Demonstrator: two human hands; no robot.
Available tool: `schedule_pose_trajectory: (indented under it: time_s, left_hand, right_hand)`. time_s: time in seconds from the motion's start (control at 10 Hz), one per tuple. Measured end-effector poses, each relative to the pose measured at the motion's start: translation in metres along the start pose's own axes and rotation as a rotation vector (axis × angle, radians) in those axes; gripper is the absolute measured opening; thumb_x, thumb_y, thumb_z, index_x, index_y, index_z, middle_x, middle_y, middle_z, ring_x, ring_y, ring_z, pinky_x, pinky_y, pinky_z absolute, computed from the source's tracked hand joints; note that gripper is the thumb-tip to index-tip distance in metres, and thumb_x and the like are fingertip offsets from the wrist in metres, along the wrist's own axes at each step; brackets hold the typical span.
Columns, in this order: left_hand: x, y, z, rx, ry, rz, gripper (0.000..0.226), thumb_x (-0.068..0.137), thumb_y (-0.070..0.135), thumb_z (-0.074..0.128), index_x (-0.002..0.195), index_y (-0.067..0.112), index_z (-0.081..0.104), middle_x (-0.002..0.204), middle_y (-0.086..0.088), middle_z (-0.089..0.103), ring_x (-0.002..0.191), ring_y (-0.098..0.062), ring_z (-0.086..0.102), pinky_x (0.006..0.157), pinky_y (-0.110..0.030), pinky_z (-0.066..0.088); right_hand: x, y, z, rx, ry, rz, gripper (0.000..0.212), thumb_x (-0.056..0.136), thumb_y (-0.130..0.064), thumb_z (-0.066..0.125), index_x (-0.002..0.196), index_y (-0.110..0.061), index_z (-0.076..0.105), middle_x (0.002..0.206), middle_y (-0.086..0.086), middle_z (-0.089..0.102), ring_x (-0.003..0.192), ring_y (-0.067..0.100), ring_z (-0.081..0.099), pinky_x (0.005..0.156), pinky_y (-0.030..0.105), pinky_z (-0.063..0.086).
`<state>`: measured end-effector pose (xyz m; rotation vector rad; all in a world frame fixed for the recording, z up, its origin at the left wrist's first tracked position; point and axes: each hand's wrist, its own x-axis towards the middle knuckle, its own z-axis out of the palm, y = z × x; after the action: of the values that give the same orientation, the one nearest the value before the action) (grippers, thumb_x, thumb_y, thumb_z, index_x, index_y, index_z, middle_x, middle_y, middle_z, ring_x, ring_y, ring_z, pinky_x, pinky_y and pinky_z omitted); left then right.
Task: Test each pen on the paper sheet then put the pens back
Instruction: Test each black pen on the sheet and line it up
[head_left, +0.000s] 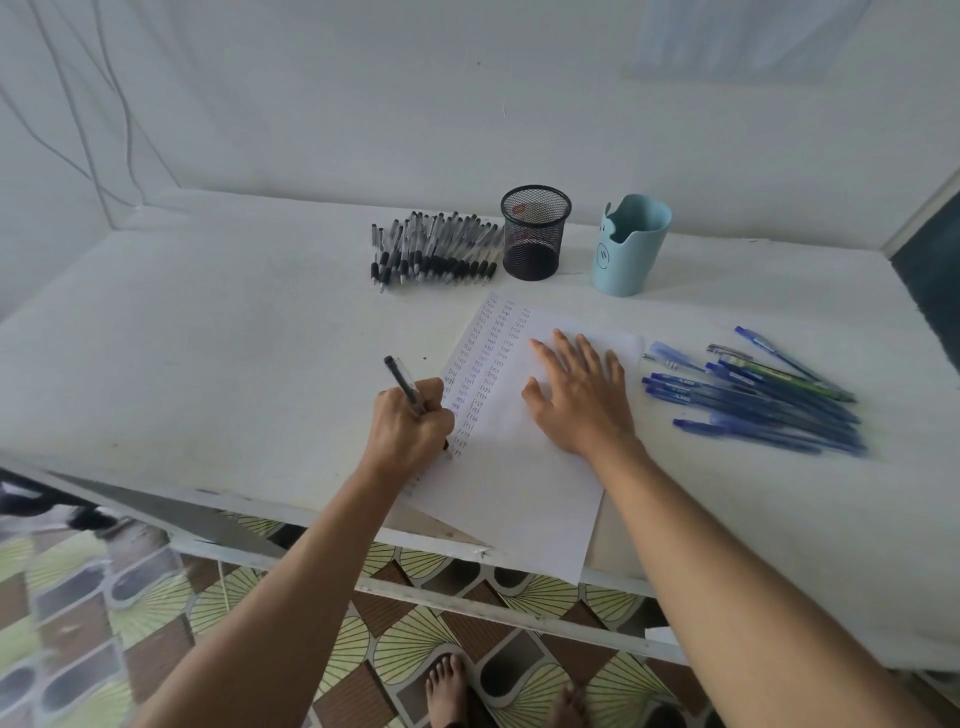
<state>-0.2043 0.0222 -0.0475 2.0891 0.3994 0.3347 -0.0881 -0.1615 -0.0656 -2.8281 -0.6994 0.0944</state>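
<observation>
My left hand (408, 423) pinches a black pen (402, 384), tip down at the paper sheet's (519, 483) left edge, barrel slanting up and away to the left. My right hand (582, 395) lies flat on the sheet, fingers spread. Beyond stand a mesh cup (535, 234) and a blue cup (628, 249) beside heaped black pens (431, 254); blue pens (758, 400) lie to the right.

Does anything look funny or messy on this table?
Yes. The paper sheet lies askew, its near corner hanging over the table edge. The blue pens lie in a loose heap to its right.
</observation>
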Motion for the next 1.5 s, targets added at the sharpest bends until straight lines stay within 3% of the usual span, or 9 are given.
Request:
schedule_pose_trajectory:
  time_s: [0.2,0.6,0.8,0.9,1.0,1.1,1.2,1.5]
  left_hand:
    - [-0.003,0.002,0.002,-0.016,-0.014,0.029,0.025,0.056,0.005,0.046,0.055,0.017,0.025,0.047,0.010,0.021,0.048,-0.009,0.021,0.044,-0.021,0.018]
    - [-0.003,0.001,0.004,-0.035,-0.020,0.048,0.027,0.057,0.006,0.047,0.052,0.020,0.025,0.048,0.009,0.020,0.050,-0.010,0.019,0.047,-0.027,0.019]
    - [-0.005,0.000,0.003,-0.044,-0.007,0.069,0.027,0.059,0.003,0.048,0.055,0.018,0.026,0.048,0.010,0.022,0.050,-0.009,0.020,0.046,-0.024,0.017]
    - [-0.001,-0.004,0.000,-0.150,0.135,-0.054,0.031,0.064,-0.008,0.052,0.055,0.014,0.032,0.050,0.006,0.034,0.050,-0.014,0.034,0.046,-0.026,0.028]
    - [0.003,-0.001,-0.007,-0.441,0.253,-0.146,0.026,0.073,-0.009,0.050,0.068,0.017,0.051,0.053,-0.001,0.043,0.050,-0.017,0.041,0.045,-0.027,0.031]
    - [0.010,0.003,-0.009,-0.554,0.207,-0.215,0.005,0.101,0.013,0.047,0.097,0.016,0.046,0.055,0.001,0.038,0.040,-0.013,0.038,0.039,-0.024,0.030]
    - [0.017,0.005,-0.011,-0.482,0.127,-0.225,0.034,0.106,0.043,0.035,0.112,0.012,0.049,0.048,0.002,0.038,0.036,-0.017,0.038,0.035,-0.021,0.029]
    - [0.028,0.010,-0.014,-0.335,0.045,-0.212,0.032,0.105,0.027,0.041,0.110,0.012,0.069,0.047,0.000,0.046,0.038,-0.015,0.041,0.039,-0.024,0.030]
  right_hand:
    - [0.000,0.000,0.001,-0.007,0.010,-0.002,0.060,0.100,-0.047,0.031,0.158,-0.032,0.021,0.168,-0.002,0.012,0.154,0.022,0.007,0.122,0.050,0.002]
    - [0.000,0.000,0.001,-0.015,0.002,0.007,0.061,0.100,-0.047,0.031,0.158,-0.032,0.020,0.167,-0.003,0.012,0.154,0.022,0.007,0.122,0.050,0.001]
    - [-0.001,-0.001,0.000,-0.009,0.006,0.002,0.069,0.091,-0.052,0.020,0.157,-0.031,0.023,0.167,-0.002,0.015,0.154,0.023,0.009,0.122,0.051,0.003]
    - [-0.001,0.000,0.000,-0.011,0.003,0.000,0.065,0.095,-0.051,0.024,0.157,-0.031,0.022,0.167,-0.002,0.014,0.154,0.023,0.008,0.122,0.051,0.002]
    - [-0.001,-0.001,-0.001,-0.003,-0.008,0.004,0.069,0.091,-0.052,0.020,0.158,-0.032,0.022,0.167,-0.002,0.013,0.154,0.022,0.008,0.122,0.051,0.002]
    - [-0.001,-0.001,-0.002,-0.007,-0.011,0.006,0.072,0.089,-0.053,0.017,0.158,-0.032,0.022,0.167,-0.002,0.013,0.154,0.022,0.007,0.123,0.051,0.002]
    - [-0.001,-0.001,-0.002,-0.014,-0.016,0.005,0.073,0.089,-0.054,0.016,0.158,-0.032,0.020,0.168,-0.003,0.012,0.154,0.022,0.006,0.123,0.050,0.001]
    - [-0.003,-0.002,-0.003,-0.008,-0.025,0.006,0.072,0.089,-0.054,0.015,0.158,-0.033,0.019,0.168,-0.004,0.010,0.154,0.021,0.005,0.123,0.050,0.000]
